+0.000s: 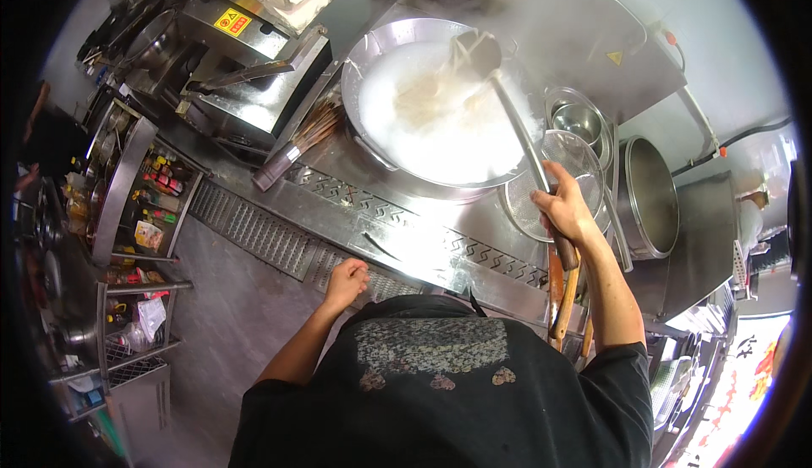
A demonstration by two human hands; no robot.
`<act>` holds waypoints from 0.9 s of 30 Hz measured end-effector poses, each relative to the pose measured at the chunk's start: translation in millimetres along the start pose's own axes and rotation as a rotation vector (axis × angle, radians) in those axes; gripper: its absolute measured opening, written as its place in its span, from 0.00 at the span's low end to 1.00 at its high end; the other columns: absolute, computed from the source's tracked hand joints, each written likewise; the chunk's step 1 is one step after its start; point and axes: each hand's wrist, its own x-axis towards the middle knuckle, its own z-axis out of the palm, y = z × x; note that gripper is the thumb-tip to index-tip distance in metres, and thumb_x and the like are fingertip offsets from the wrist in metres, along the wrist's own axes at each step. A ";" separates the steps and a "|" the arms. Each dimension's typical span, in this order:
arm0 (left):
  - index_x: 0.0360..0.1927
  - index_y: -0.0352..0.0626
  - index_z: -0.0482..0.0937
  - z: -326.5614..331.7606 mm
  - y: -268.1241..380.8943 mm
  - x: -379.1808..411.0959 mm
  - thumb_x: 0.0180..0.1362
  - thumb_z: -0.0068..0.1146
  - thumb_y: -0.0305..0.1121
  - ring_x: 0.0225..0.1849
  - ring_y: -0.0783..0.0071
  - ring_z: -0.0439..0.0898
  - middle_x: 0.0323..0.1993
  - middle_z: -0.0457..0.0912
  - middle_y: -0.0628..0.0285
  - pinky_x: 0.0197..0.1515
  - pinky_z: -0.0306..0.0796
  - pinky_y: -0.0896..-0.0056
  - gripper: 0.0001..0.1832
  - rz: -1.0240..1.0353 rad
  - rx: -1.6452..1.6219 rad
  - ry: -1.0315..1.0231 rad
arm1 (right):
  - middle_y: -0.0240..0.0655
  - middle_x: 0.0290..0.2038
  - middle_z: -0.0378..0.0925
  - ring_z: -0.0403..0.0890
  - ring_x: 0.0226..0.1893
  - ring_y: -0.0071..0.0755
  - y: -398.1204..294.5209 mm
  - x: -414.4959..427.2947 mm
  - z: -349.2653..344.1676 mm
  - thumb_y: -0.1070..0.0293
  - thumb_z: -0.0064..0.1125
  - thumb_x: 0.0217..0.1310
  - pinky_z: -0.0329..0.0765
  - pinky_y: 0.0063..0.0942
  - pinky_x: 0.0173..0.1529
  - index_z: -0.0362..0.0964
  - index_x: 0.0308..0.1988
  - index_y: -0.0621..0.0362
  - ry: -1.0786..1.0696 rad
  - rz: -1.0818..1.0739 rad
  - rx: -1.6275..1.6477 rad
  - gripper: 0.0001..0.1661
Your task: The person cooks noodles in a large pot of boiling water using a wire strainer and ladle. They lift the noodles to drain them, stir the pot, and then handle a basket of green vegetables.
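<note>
My right hand (562,205) grips the long handle of a metal ladle (517,119), whose wooden end shows below the hand. The ladle's head is raised over the far side of a wide metal wok (379,162), with pale strands, perhaps noodles, on it. White, frothy, steaming liquid (438,132) fills the wok, with a pale brown patch near its middle. Steam and glare blur the detail there. My left hand (347,283) hangs before the stove's front edge, fingers curled in, with no object visible in it.
Mesh strainers (530,205) lie right of the wok, near a metal bowl (576,123) and a tall steel pot (650,196). A bamboo brush (298,144) rests at left. Beyond it stands a steel machine (244,100); shelves (127,182) hold bottles. Someone's arm (36,113) shows far left.
</note>
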 end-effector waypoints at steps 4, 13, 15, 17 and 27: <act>0.41 0.35 0.76 3.4 -8.3 0.5 0.63 0.48 0.27 0.21 0.82 0.75 0.26 0.80 0.62 0.22 0.68 0.79 0.08 -0.012 -0.016 0.028 | 0.52 0.24 0.76 0.81 0.22 0.46 35.8 52.6 -24.8 0.75 0.54 0.51 0.75 0.41 0.29 0.57 0.61 0.59 0.229 -0.322 -0.488 0.36; 0.41 0.35 0.76 9.5 -35.5 -6.0 0.62 0.47 0.24 0.19 0.81 0.74 0.25 0.80 0.61 0.21 0.68 0.79 0.08 -0.042 -0.020 0.091 | 0.56 0.30 0.79 0.81 0.33 0.61 36.0 138.9 5.3 0.77 0.53 0.50 0.76 0.52 0.39 0.50 0.64 0.56 0.276 -0.275 -1.007 0.41; 0.42 0.35 0.76 11.6 -37.9 -8.3 0.62 0.48 0.24 0.19 0.81 0.74 0.25 0.80 0.61 0.21 0.68 0.78 0.08 -0.054 -0.054 0.100 | 0.52 0.28 0.79 0.82 0.31 0.56 33.5 146.8 26.8 0.78 0.51 0.50 0.79 0.47 0.38 0.49 0.64 0.62 0.220 -0.292 -1.078 0.41; 0.41 0.35 0.76 11.0 -43.4 -7.7 0.62 0.48 0.25 0.19 0.81 0.74 0.25 0.80 0.61 0.20 0.68 0.78 0.08 -0.048 -0.049 0.098 | 0.51 0.28 0.79 0.82 0.31 0.55 27.7 139.7 49.0 0.78 0.51 0.50 0.80 0.46 0.37 0.48 0.65 0.64 0.149 -0.330 -1.121 0.42; 0.42 0.34 0.75 13.0 -40.6 -11.9 0.62 0.48 0.26 0.18 0.80 0.74 0.26 0.80 0.61 0.18 0.67 0.77 0.08 -0.101 -0.026 0.069 | 0.49 0.23 0.76 0.81 0.26 0.52 42.8 61.1 67.7 0.79 0.53 0.49 0.78 0.44 0.31 0.49 0.63 0.69 -0.039 -0.571 -1.120 0.41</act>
